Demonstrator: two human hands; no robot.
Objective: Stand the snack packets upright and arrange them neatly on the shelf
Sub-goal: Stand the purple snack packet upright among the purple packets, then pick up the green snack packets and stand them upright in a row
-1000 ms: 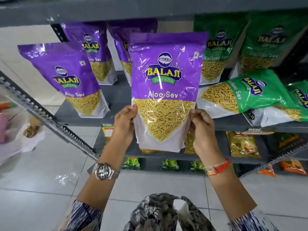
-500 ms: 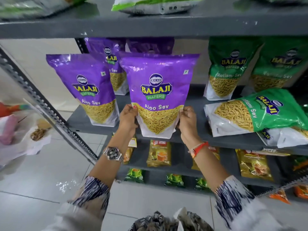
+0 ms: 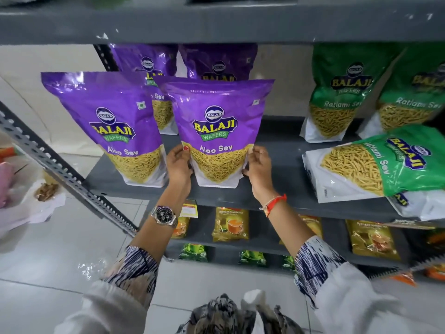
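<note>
A purple Aloo Sev packet (image 3: pixel 218 126) stands upright on the grey shelf (image 3: pixel 279 189), near its front edge. My left hand (image 3: pixel 178 167) grips its lower left side and my right hand (image 3: pixel 258 168) its lower right side. Another purple packet (image 3: pixel 113 126) stands upright just to its left, and two more purple packets (image 3: pixel 218 61) stand behind. Two green Ratlami Sev packets (image 3: pixel 342 92) stand upright at the back right. A green packet (image 3: pixel 375 162) lies flat on its side at the front right, on top of another flat packet (image 3: pixel 419 206).
A grey shelf board (image 3: pixel 216 22) runs overhead. Lower shelves hold yellow tea packets (image 3: pixel 230 224) and green packets (image 3: pixel 195 253). A perforated metal upright (image 3: pixel 65 172) slants at the left. White bags (image 3: pixel 29 198) lie on the tiled floor at the left.
Both hands have carried the purple packet from in front of the shelf forward and down onto the shelf, beside the left purple packet. My view has moved closer.
</note>
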